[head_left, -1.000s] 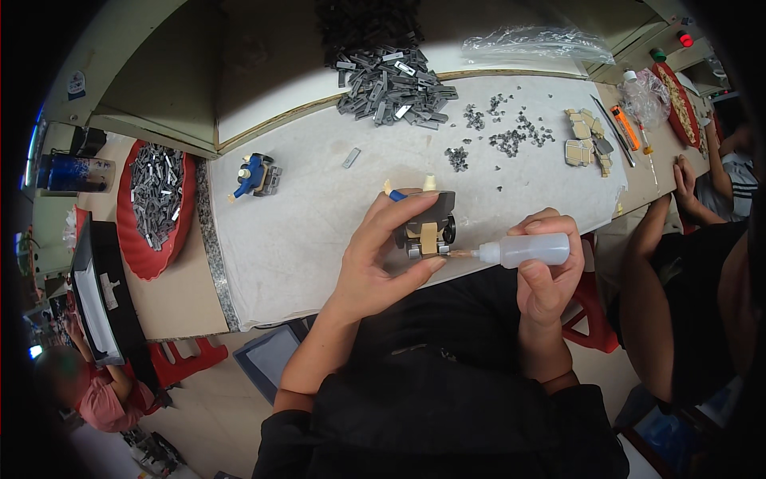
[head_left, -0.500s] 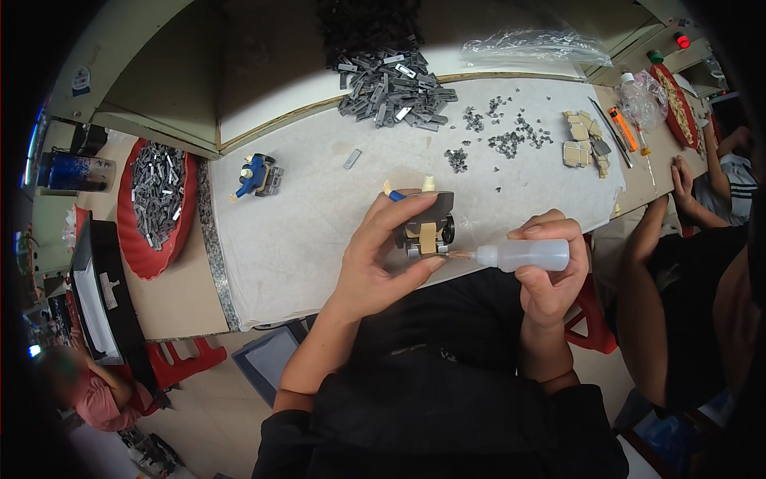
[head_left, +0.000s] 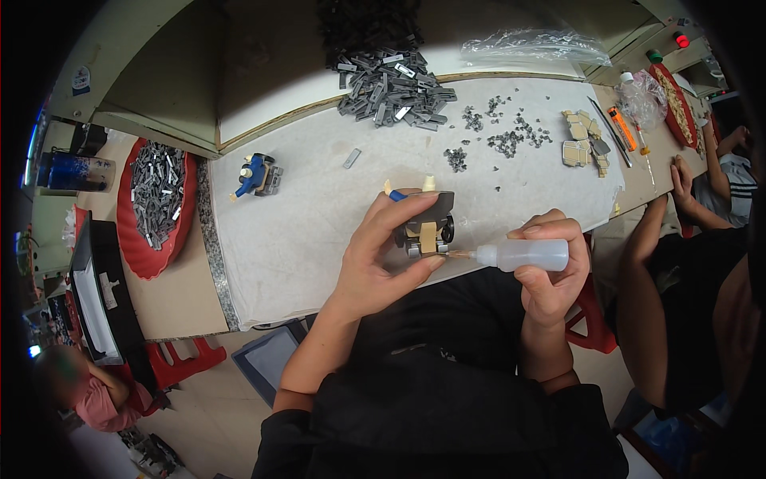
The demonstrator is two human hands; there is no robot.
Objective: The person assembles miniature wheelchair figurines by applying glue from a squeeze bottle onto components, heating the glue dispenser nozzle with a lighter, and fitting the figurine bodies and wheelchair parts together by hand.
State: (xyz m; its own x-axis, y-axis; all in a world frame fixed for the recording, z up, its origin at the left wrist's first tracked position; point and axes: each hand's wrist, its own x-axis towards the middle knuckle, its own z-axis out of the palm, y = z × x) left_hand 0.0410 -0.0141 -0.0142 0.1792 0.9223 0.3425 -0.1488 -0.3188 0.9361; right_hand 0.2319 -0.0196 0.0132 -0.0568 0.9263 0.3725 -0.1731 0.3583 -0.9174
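Observation:
Between the thumb and fingers of my left hand (head_left: 378, 254) is a small toy figure in a wheelchair-like seat (head_left: 428, 233), with black wheels, a tan middle and a blue sleeve at the top. My right hand (head_left: 556, 267) grips a translucent white squeeze bottle (head_left: 533, 255), held sideways. Its thin nozzle points left, and the tip is at the toy's lower edge beside my left thumb; whether it touches the toy I cannot tell. A similar blue toy figure (head_left: 257, 175) lies on the white sheet to the left, near a single grey piece (head_left: 352, 158).
A heap of grey pieces (head_left: 395, 96) lies at the back, with tiny dark parts (head_left: 508, 144) to its right. Tan blocks (head_left: 586, 142) and an orange-handled tool (head_left: 623, 130) lie farther right. A red tray (head_left: 190, 223) of grey pieces stands left. A co-worker (head_left: 678, 295) sits at right.

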